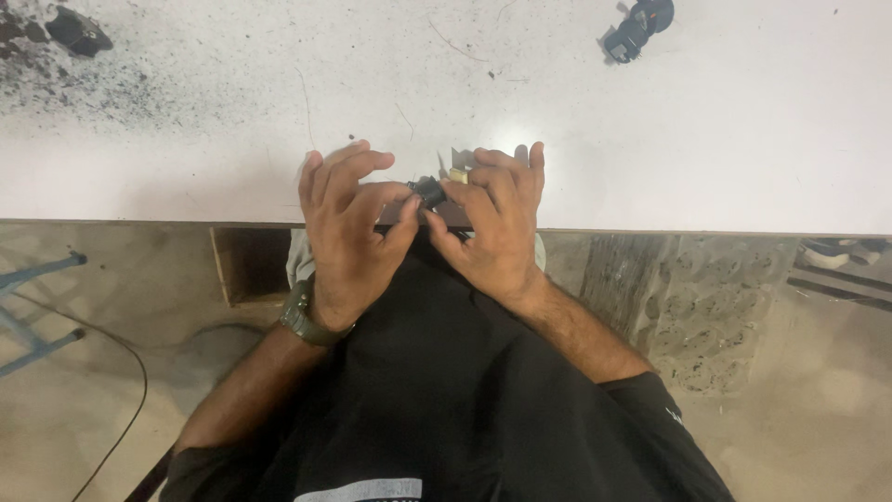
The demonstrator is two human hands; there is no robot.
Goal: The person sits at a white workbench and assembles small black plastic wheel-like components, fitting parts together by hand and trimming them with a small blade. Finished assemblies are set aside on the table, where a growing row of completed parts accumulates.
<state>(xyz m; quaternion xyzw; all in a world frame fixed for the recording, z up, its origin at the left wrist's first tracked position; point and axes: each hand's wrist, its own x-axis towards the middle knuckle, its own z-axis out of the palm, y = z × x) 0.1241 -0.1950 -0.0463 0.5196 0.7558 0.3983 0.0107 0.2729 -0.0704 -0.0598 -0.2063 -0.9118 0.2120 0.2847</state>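
Black and small, the little part [428, 191] sits pinched between my two hands in the middle of the frame, right at the near edge of the table. My left hand [348, 218] squeezes it with thumb and first finger closed on it, and my other fingers fan out above. My right hand [497, 218] holds it from the other side, fingers curled tight, and a tiny tan piece [458, 174] and a thin bit of grey metal [462, 157] poke up just beside those fingers. I cannot tell if these bits are joined to the black part. I think the part could slip, because it is so small and I only hold it by my fingertips. If it drops, it may miss the table and fall down to the floor past my lap. A green watch [302, 316] is on my left wrist. The white table [743, 139] is smooth and wide. It has dark dusty specks in the upper left of the frame, with a black lump [77, 32] there. Another dark small gadget [636, 28] lies at the top right, well apart from my hands. Below the table I see a rough sandy floor [827, 400] and a blue metal frame [32, 307] at the left.
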